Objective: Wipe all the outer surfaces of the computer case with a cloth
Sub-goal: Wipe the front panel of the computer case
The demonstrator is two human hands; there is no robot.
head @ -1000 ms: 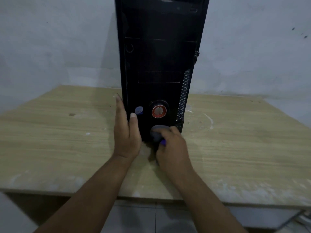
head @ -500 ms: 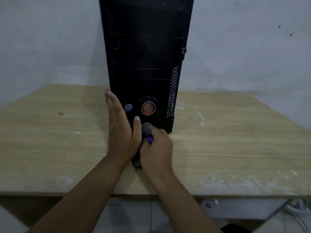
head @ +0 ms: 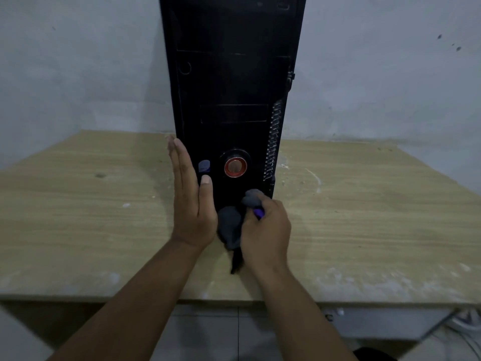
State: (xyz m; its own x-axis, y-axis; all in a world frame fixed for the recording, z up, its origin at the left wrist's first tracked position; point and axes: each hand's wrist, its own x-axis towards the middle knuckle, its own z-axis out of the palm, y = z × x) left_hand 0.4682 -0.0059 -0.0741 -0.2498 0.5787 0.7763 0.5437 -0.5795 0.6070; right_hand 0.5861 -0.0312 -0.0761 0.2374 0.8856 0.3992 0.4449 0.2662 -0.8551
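The right hand (head: 265,230) grips a bunched dark cloth (head: 230,227) against the foot of the computer case (head: 234,87). The left hand (head: 191,204), fingers straight, lies flat along its left edge. The black case stands upright on the tabletop (head: 364,217), long axis vertical, its front facing the person, with a grey wall (head: 78,74) behind.

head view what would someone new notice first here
The tall black computer case standing upright on the wooden table dominates, and a red-ringed button stands out low on its front. At its base the left hand lies flat along the case's left edge, while the right hand grips a dark grey cloth against the lower front.
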